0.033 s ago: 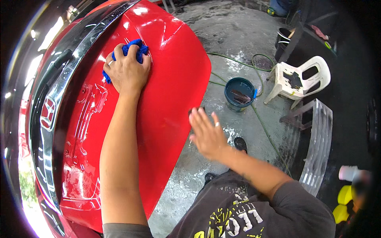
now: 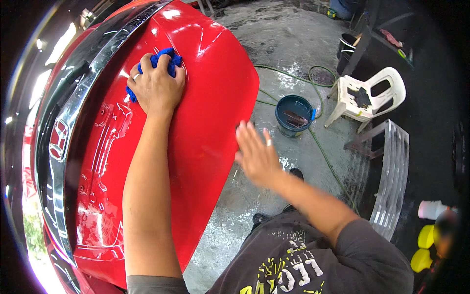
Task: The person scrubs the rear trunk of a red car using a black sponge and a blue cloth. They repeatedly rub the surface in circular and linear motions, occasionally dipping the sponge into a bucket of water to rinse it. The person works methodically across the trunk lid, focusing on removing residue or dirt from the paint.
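My left hand (image 2: pixel 157 87) presses a crumpled blue cloth (image 2: pixel 171 61) onto the glossy red car panel (image 2: pixel 210 112). The fingers curl over the cloth, and part of it is hidden beneath the palm. To the right, my right hand (image 2: pixel 259 156) hovers by the panel's outer edge, fingers stretched out and slightly blurred. Nothing shows in its grasp. A small dark spot lies at its fingertips, too unclear to name. Shiny chrome trim (image 2: pixel 93 81) and an emblem (image 2: pixel 59 139) run along the panel's left side.
On the wet concrete floor (image 2: pixel 289 44) stands a dark bucket (image 2: pixel 295 115) of water, with a green hose (image 2: pixel 325 157) looping round it. Farther right are a white plastic chair (image 2: pixel 377 95), a pale slatted bench (image 2: pixel 391 181) and a black bucket (image 2: pixel 346 51).
My right hand has shifted slightly up and away from me along the panel's edge. My left hand and the blue cloth stay in place.
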